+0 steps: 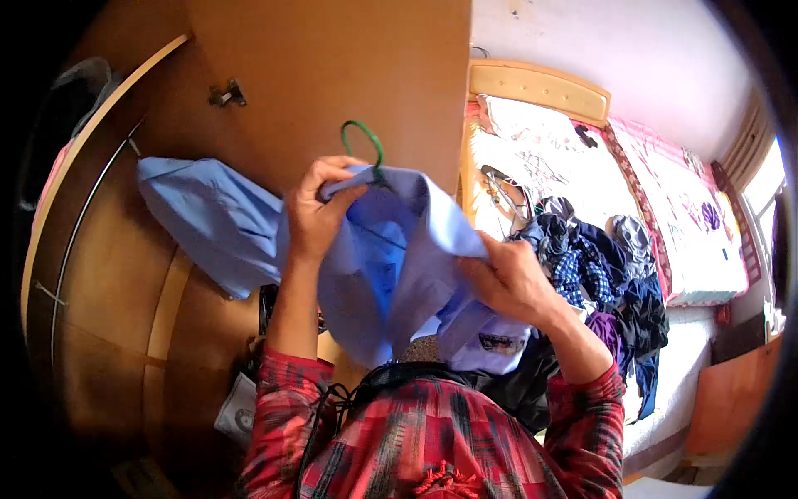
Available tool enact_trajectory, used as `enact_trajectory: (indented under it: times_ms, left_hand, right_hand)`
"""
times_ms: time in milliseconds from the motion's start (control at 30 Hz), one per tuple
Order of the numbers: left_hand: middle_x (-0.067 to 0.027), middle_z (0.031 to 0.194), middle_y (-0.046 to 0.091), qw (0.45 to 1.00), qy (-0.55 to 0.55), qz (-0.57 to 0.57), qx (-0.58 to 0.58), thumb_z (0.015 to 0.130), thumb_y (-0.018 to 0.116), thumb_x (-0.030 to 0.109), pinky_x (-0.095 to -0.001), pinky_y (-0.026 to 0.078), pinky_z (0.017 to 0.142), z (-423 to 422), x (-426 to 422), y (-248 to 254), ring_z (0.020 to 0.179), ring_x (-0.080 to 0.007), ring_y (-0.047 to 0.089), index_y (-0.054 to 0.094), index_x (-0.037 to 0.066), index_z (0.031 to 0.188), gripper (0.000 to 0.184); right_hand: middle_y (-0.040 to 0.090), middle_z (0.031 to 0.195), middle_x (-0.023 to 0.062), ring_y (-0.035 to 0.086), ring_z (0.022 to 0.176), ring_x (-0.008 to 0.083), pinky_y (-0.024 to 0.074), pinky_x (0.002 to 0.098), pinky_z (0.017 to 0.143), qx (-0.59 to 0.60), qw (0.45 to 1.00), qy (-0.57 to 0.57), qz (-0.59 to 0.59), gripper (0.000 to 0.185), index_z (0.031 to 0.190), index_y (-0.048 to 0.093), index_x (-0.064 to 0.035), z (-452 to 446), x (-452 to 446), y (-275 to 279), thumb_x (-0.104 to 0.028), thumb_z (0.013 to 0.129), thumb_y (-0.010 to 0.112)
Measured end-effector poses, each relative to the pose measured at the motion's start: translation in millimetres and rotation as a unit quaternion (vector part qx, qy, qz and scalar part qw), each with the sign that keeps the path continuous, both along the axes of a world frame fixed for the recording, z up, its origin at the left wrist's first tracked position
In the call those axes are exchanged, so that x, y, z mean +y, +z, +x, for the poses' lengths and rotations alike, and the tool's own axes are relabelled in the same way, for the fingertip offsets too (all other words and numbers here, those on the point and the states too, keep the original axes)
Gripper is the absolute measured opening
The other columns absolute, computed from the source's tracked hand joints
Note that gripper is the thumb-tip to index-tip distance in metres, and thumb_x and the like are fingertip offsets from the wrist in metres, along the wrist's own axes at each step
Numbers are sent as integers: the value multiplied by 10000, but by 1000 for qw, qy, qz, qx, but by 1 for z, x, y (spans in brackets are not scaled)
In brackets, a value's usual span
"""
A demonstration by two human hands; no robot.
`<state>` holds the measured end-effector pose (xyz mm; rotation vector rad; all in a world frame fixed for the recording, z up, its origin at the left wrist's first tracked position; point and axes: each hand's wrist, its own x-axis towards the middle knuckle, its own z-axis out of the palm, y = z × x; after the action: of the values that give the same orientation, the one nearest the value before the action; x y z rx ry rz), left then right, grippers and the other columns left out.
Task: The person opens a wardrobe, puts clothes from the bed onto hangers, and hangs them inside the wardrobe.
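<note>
A light blue collared shirt (353, 283) hangs in front of my chest on a hanger with a green hook (366, 137). The hook sticks up above the collar. My left hand (320, 204) is closed on the collar beside the hook, thumb and fingers pinching the cloth. Lower and to the right, my right hand (511, 279) grips the other collar edge and front of the shirt. A dark label or print shows on the cloth below my right hand. More light blue cloth (212, 220) spreads left behind my left forearm; I cannot tell whether it belongs to the same shirt.
A brown wardrobe door (332, 75) with a metal hinge (227, 93) stands ahead. At the left is the wardrobe interior with a metal rail (79, 220). To the right, a pile of dark clothes (598, 274) lies on a bed with a padded headboard (540, 87).
</note>
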<state>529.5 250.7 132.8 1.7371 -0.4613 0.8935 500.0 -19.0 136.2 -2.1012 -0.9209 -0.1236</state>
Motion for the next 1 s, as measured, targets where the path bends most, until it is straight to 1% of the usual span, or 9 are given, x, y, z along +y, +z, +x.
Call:
enact_trajectory:
  times_ms: [167, 367, 533, 633, 733, 867, 900, 967, 1000]
  left_hand:
    - [-77, 942, 668, 986, 160, 34, 27, 738, 653, -8, -285, 475, 792, -10, 10, -16, 893, -192, 626, 667, 57, 899, 174]
    - [-83, 915, 674, 943, 293, 113, -112, 700, 630, -88, -315, 470, 788, -40, 23, -22, 860, -229, 619, 663, 32, 888, 225]
    - [-142, 1194, 566, 964, 247, 90, 28, 729, 687, 79, -356, 424, 895, -43, 38, -38, 1045, -289, 558, 558, 41, 1187, 478]
    - [-164, 1180, 564, 973, 204, -6, 107, 735, 694, 102, -364, 424, 906, -45, 68, -43, 1052, -309, 552, 538, 26, 1193, 490]
    - [-183, 1163, 564, 936, 314, 85, 138, 773, 658, 113, -346, 438, 887, -52, 102, -48, 1037, -294, 565, 533, 13, 1174, 432]
    - [-164, 1079, 605, 920, 302, 74, 239, 812, 611, 129, -341, 449, 860, -78, 139, -48, 986, -245, 588, 531, 5, 1152, 371]
    - [-152, 1039, 618, 935, 228, -14, 273, 822, 595, 132, -342, 448, 859, -81, 153, -54, 977, -224, 586, 539, 2, 1133, 342]
    - [-122, 954, 639, 929, 90, -177, 313, 839, 571, 139, -346, 455, 838, -89, 150, -42, 933, -195, 593, 560, -8, 1083, 286]
    - [-122, 954, 639, 928, 85, -178, 315, 839, 571, 139, -346, 455, 838, -94, 142, -32, 933, -195, 593, 560, -8, 1083, 286]
  right_hand:
    - [566, 606, 199, 590, 579, 376, 466, 439, 522, -51, 998, -20, -29, 224, 1004, 548, -19, -5, 3, 10, -157, 829, 565]
    - [603, 722, 226, 619, 689, 380, 497, 427, 597, -70, 997, -5, -39, 218, 1013, 551, -15, 17, 24, 4, -115, 819, 562]
    - [603, 745, 228, 614, 709, 391, 477, 402, 618, 10, 999, 38, 13, 195, 1005, 538, 22, 17, 70, 2, -89, 845, 528]
    - [586, 807, 121, 521, 770, 162, 432, 329, 709, 194, 962, 134, 136, 220, 1040, 540, 54, 13, 98, 6, -93, 881, 508]
    - [587, 820, 82, 517, 775, 151, 432, 315, 703, 229, 947, 187, 125, 222, 1047, 542, 55, 7, 116, 25, -96, 890, 502]
    - [581, 824, 50, 505, 777, 111, 423, 278, 683, 212, 930, 202, 222, 216, 1048, 547, 50, 12, 149, 45, -102, 904, 494]
    - [578, 821, 45, 506, 780, 101, 422, 273, 679, 210, 947, 202, 139, 205, 1033, 550, 48, 20, 151, 49, -103, 906, 496]
    - [578, 826, 45, 508, 785, 104, 421, 279, 674, 205, 951, 190, 132, 207, 1035, 547, 46, 22, 172, 45, -110, 908, 497]
    - [579, 831, 45, 510, 789, 107, 421, 284, 670, 196, 953, 190, 130, 210, 1037, 544, 43, 25, 184, 39, -117, 910, 497]
